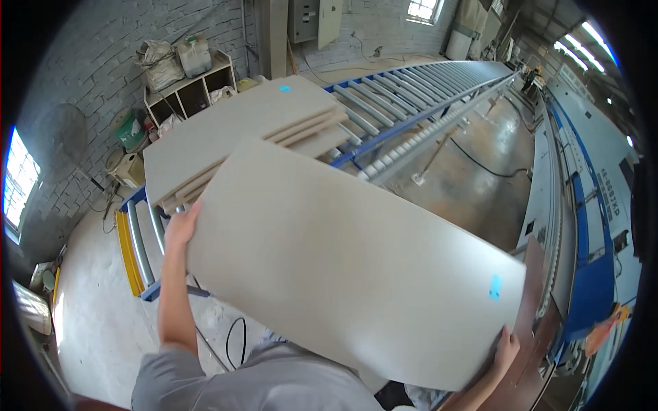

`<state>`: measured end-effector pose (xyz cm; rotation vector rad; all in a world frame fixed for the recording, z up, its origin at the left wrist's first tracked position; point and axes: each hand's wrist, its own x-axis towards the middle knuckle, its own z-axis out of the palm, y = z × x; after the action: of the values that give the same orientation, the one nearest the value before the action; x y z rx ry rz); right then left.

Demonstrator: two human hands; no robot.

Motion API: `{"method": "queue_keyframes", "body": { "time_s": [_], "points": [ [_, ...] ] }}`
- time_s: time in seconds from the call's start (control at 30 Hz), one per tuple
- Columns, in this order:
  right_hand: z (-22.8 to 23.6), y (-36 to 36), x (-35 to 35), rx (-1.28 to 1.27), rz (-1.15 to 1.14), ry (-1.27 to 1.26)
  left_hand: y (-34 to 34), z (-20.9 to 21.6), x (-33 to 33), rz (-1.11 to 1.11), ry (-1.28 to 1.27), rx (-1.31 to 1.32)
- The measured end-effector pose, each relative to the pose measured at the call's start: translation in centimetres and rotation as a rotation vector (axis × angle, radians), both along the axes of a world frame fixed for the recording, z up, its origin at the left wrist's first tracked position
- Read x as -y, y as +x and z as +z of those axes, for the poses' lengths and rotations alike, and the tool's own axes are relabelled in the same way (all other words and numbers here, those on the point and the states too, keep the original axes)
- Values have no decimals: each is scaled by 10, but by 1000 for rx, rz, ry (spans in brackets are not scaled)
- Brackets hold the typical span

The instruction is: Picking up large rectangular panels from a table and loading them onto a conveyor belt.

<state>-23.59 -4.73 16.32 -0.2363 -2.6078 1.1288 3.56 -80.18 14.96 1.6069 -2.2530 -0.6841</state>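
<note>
A large pale beige board with a blue sticker near its right end is held up in front of my body, tilted. My left hand grips its left edge, the fingers partly hidden behind it. At the lower right end, my right hand is closed on the board's short edge, thumb on the upper face. Beyond the left hand lies a stack of similar boards, the top one also bearing a blue sticker. Part of that stack is covered by the board I hold.
The stack rests on a blue-framed roller conveyor running far back. A yellow rail edges its near end. A long machine with a brown surface stands right. Along the left wall are a shelf, a green bucket and a fan.
</note>
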Motion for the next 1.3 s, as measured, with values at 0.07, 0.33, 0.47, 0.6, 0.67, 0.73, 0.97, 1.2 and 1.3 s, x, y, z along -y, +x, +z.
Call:
{"method": "queue_keyframes", "body": {
  "time_s": [0.07,0.33,0.47,0.6,0.67,0.73,0.97,1.2,1.3],
  "points": [
    [19,-49,83,-27,90,16,23,-11,49,103,70,-38],
    [57,-210,444,119,487,79,135,-36,190,504,135,-17],
    [49,-256,589,188,553,257,177,-48,223,630,153,-54],
    [39,-288,704,305,625,331,196,-67,235,654,144,-214],
    [22,-310,744,313,690,361,194,-75,240,667,127,-238],
    [-4,-336,777,314,745,372,189,-79,245,635,130,-271],
    [-31,-379,862,131,950,447,157,-64,275,501,290,-480],
    [67,-330,851,-82,1045,-115,59,-88,228,233,-149,493],
    [54,-288,766,-166,1124,-121,42,-87,229,206,-233,618]
  ]
}}
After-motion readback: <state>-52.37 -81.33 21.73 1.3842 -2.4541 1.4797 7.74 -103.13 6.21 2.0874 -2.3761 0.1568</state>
